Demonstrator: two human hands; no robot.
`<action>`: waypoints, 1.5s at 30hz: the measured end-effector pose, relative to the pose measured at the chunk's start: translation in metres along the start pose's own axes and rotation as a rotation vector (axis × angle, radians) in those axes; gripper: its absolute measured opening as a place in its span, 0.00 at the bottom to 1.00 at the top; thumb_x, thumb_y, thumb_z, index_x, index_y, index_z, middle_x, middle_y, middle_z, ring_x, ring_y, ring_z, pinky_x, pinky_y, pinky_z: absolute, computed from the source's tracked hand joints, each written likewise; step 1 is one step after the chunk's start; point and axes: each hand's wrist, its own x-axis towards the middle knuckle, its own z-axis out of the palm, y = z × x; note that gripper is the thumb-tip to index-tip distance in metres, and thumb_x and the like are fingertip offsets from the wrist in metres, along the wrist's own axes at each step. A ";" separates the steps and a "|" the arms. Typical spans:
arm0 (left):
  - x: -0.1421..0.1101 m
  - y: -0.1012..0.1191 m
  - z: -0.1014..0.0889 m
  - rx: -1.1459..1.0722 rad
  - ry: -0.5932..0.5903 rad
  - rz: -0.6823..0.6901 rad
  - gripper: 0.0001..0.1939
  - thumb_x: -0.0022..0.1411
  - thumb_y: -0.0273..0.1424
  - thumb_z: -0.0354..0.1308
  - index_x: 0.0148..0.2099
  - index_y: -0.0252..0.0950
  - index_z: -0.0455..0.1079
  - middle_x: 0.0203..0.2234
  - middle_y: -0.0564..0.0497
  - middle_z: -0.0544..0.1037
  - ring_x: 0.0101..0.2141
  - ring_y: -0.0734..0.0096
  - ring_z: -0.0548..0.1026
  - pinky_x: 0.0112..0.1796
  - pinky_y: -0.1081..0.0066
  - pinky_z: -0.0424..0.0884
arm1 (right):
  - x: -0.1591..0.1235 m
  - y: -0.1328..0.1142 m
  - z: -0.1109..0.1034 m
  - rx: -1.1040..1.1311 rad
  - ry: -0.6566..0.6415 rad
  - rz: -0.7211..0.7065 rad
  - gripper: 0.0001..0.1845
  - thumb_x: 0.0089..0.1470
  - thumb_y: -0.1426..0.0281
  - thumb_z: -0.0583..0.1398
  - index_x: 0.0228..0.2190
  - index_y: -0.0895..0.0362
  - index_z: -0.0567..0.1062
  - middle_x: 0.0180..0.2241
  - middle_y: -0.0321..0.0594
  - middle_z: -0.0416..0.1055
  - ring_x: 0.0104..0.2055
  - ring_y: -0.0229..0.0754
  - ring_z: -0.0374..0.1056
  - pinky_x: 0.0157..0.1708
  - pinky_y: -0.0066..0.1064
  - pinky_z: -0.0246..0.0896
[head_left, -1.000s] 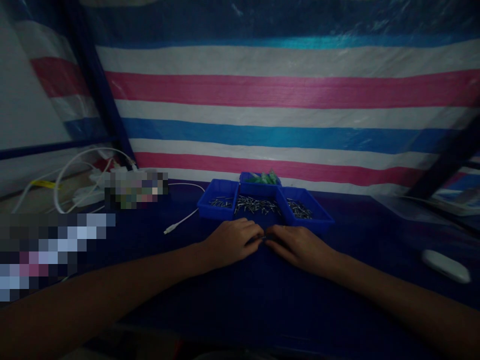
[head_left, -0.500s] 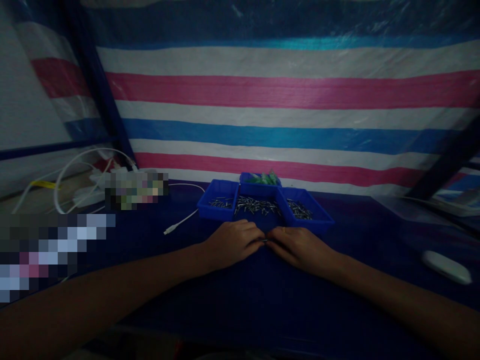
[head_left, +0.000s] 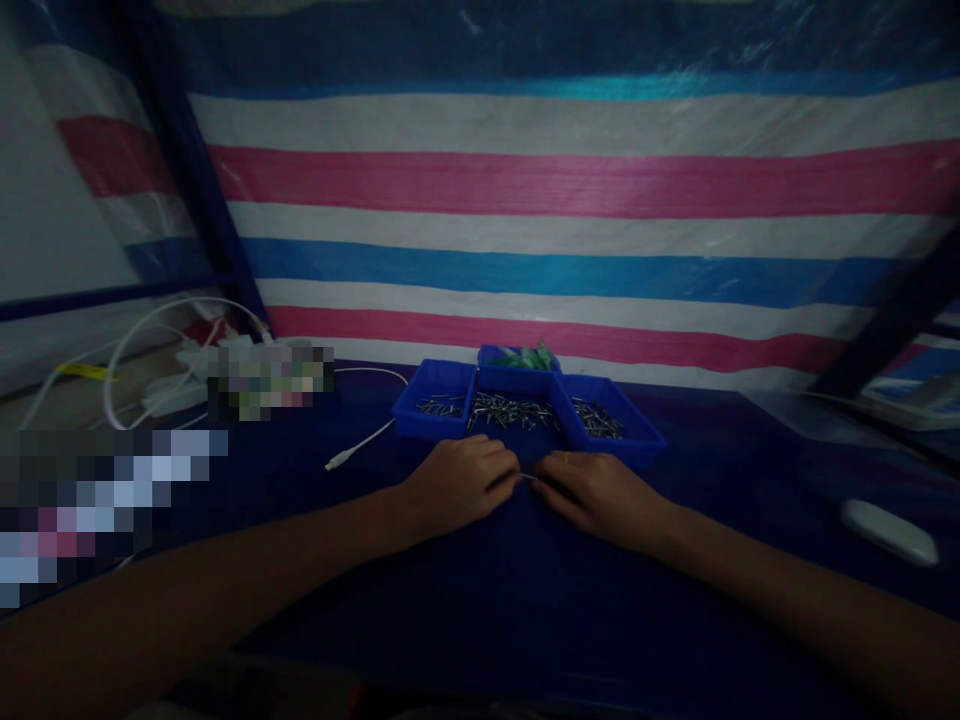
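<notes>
My left hand (head_left: 466, 482) and my right hand (head_left: 596, 492) face each other low over the table, fingertips pinched. A thin metal pin (head_left: 528, 476) spans the small gap between them, an end in each pinch; its exact kind is too small to tell. Just beyond lies a loose pile of similar thin metal pieces (head_left: 514, 411). The left blue bin (head_left: 433, 426) holds some such pieces, and the right blue bin (head_left: 645, 430) holds more. Behind the pile, a third blue bin (head_left: 517, 378) contains green items (head_left: 525, 356) that look wrapped in clear plastic.
A white cable (head_left: 364, 445) with a plug end lies left of the bins. More white cables and a power strip (head_left: 176, 395) sit at far left. A white rounded object (head_left: 889, 532) rests on the dark blue table (head_left: 540, 600) at right. A striped plastic sheet (head_left: 570, 185) hangs behind.
My hands have drawn slightly apart, the left one shifting a little left, so more of the metal pin shows between the fingertips. The bins and pile look unchanged.
</notes>
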 end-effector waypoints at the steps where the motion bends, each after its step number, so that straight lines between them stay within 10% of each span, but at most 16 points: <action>1: 0.000 0.001 -0.001 0.012 0.006 0.017 0.07 0.62 0.30 0.49 0.35 0.34 0.67 0.29 0.52 0.72 0.32 0.71 0.69 0.33 0.72 0.64 | 0.000 0.000 0.000 -0.013 0.007 -0.016 0.09 0.59 0.69 0.49 0.29 0.58 0.66 0.25 0.36 0.65 0.26 0.36 0.63 0.26 0.27 0.53; 27: 0.000 0.003 0.003 -0.226 -0.052 -0.024 0.03 0.58 0.28 0.53 0.33 0.34 0.67 0.27 0.54 0.72 0.30 0.75 0.69 0.32 0.75 0.64 | -0.004 -0.007 -0.005 0.034 0.195 -0.122 0.13 0.59 0.69 0.48 0.36 0.59 0.71 0.26 0.40 0.69 0.28 0.37 0.64 0.27 0.28 0.58; 45: -0.002 0.001 -0.026 0.490 0.074 0.091 0.06 0.61 0.26 0.48 0.32 0.34 0.64 0.25 0.50 0.68 0.29 0.66 0.66 0.26 0.70 0.59 | 0.001 -0.005 -0.001 0.018 -0.010 0.089 0.11 0.57 0.71 0.50 0.40 0.59 0.68 0.37 0.44 0.68 0.35 0.40 0.68 0.34 0.31 0.62</action>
